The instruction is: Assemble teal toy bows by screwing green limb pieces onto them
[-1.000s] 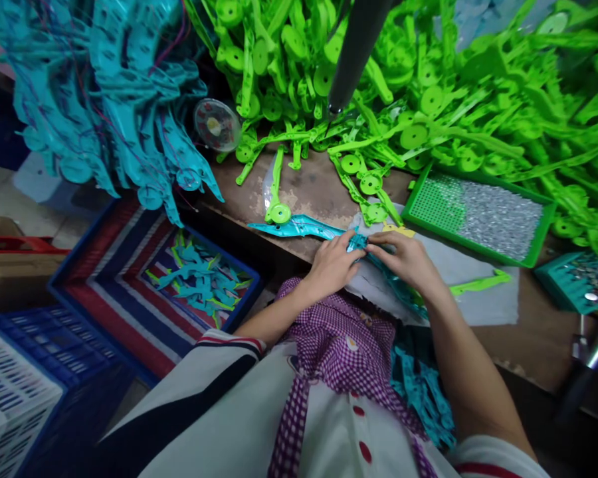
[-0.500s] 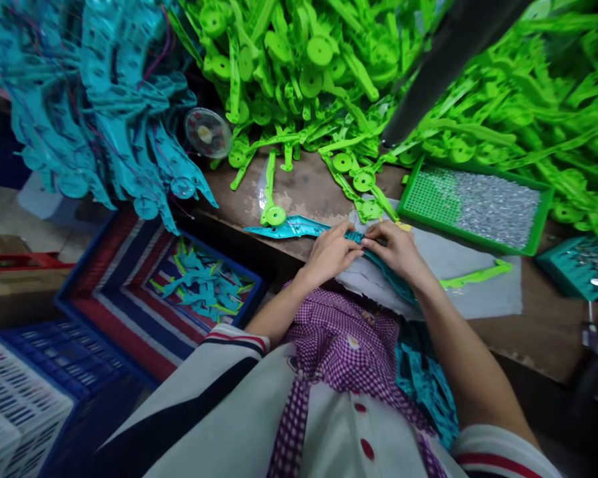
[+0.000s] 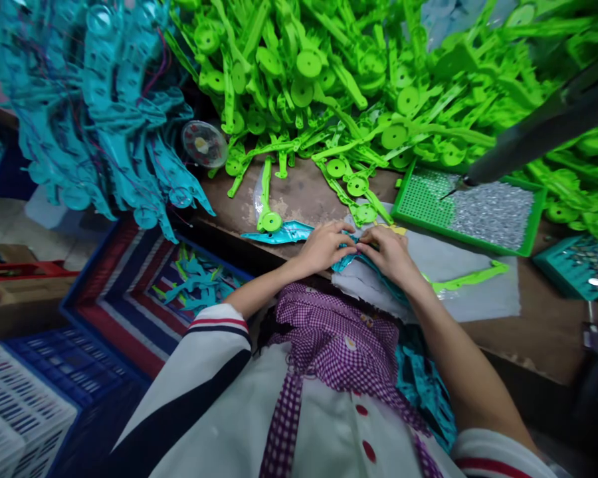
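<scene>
My left hand (image 3: 327, 248) lies over a long teal plastic part (image 3: 282, 232) at the table's front edge, its fingers curled down on it. Close beside it, my right hand (image 3: 386, 252) is closed in a pinch over teal plastic; what is between the fingertips is too small to make out. The fingertips of both hands almost meet. More teal plastic (image 3: 395, 289) shows below my right wrist. A green plastic arm with a round disc (image 3: 270, 221) lies just behind the teal part.
Green plastic arms (image 3: 309, 63) are heaped at the back, teal parts (image 3: 114, 113) at left. A black screwdriver-like tool (image 3: 518, 146) hangs over a green tray (image 3: 426, 209) of small metal pieces. A teal box (image 3: 565, 269) stands right; a lined blue crate (image 3: 104, 279) sits lower left.
The hanging black tool has swung right and now points over the green tray. Both hands have shifted slightly left, and the teal plastic between them looks turned. The camera view has shifted a little.
</scene>
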`<act>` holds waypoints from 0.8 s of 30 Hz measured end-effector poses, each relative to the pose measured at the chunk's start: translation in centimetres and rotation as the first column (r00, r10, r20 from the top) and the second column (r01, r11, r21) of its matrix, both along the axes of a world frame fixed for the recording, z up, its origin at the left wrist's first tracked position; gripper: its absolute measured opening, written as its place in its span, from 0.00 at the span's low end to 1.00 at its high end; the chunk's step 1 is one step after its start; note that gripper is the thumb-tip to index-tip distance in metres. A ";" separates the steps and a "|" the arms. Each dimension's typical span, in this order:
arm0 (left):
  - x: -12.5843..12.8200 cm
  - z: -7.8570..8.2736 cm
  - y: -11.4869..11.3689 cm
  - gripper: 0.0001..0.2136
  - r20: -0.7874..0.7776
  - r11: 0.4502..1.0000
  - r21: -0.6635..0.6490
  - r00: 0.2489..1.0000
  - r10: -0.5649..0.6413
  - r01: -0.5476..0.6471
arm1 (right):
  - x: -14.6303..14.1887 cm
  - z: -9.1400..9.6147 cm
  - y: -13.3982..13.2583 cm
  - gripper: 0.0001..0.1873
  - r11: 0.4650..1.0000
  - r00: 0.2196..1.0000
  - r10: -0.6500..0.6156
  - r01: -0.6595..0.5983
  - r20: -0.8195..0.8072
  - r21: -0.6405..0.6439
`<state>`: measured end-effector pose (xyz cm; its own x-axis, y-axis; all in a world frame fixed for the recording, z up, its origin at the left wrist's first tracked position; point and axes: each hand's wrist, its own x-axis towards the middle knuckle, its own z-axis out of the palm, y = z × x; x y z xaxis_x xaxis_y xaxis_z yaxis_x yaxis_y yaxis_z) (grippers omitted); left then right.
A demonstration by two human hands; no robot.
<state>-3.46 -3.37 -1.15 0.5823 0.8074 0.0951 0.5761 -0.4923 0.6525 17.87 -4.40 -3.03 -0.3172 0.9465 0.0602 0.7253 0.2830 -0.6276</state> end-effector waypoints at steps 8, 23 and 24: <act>0.3 0.1 1.7 0.05 -0.031 0.990 -0.073 0.992 -0.120 0.118 | 0.4 -0.1 0.4 0.08 0.995 0.993 0.019 -0.030 -0.120 -0.090; 1.9 -0.1 5.3 0.13 -0.087 0.956 -0.196 0.967 -0.239 0.218 | 1.4 3.1 -0.3 0.12 0.986 0.944 -0.104 0.057 -0.313 -0.157; 1.8 0.0 5.2 0.13 -0.086 0.958 -0.184 0.967 -0.239 0.220 | 1.2 3.9 0.1 0.12 0.985 0.937 -0.144 0.104 -0.319 -0.138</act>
<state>-1.64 1.86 -1.17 0.7531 0.6494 -0.1054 0.5309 -0.5054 0.6802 19.06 -4.33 0.92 -0.1783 0.9836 0.0272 0.4996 0.1143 -0.8587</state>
